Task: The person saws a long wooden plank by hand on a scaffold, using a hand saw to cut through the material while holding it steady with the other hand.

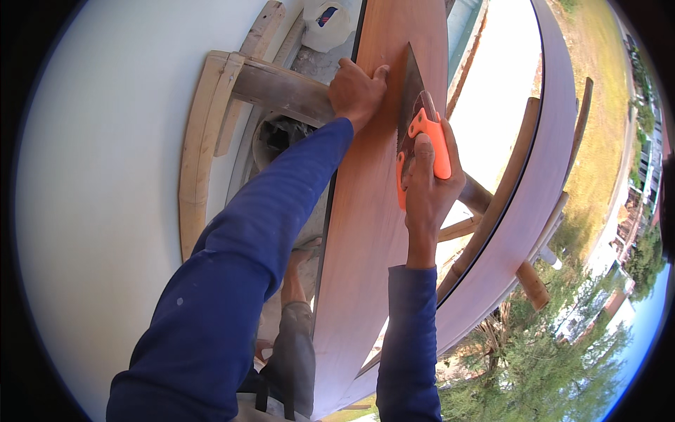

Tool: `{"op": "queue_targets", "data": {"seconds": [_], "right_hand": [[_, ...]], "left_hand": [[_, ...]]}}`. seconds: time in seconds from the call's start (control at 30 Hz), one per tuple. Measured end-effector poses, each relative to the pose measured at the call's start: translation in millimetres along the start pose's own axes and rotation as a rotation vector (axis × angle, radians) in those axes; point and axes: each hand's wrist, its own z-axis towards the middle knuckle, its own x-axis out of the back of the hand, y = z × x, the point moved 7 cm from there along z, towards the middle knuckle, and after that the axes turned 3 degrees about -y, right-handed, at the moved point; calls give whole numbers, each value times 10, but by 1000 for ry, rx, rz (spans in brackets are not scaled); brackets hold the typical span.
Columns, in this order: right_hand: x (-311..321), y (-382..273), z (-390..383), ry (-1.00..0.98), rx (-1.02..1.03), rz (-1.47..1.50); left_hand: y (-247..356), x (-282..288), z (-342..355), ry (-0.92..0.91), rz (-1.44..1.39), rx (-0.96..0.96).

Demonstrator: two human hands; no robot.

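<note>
While the right hand (pixel 429 186) is closed around the orange grip of a handsaw (pixel 410 95), its thumb laid along the handle, the left hand (pixel 356 95) is half curled at the left edge of a reddish-brown board (pixel 369 225), thumb out over the face; whether its fingers hook under the edge, I cannot tell. The saw is over the middle of this board, tip pointing away from the body and toothed side to the left, toward the left hand. Whether the teeth touch the wood is not clear.

Done well, this likely calls for long, even strokes with wrist and forearm in line, the left hand pressing firmly with its thumb well clear of the teeth, and the blade kept from twisting.

The board is smooth and wood-grained, dark along its left edge, and lies over a wooden beam (pixel 285 88). Beyond it, at right, is a paler board (pixel 553 105). A plain pale wall (pixel 105 176) fills the left, with a white container (pixel 327 27) and a bucket (pixel 264 144) near its foot. Sunlit grass (pixel 594 133) and a tree (pixel 541 359) show on the right.
</note>
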Motion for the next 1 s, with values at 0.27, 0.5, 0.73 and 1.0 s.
{"op": "queue_targets", "data": {"seconds": [0.27, 0.5, 0.73, 1.0], "right_hand": [[-46, -287, -355, 30, 69, -188], [284, -449, -906, 46, -64, -223], [858, -585, -2549, 173, -184, -303], [804, -372, -2177, 124, -65, -275]], "left_hand": [[66, 117, -77, 28, -91, -3], [46, 82, 6, 20, -52, 8], [76, 28, -27, 28, -2, -7], [32, 13, 19, 3, -42, -5]]}}
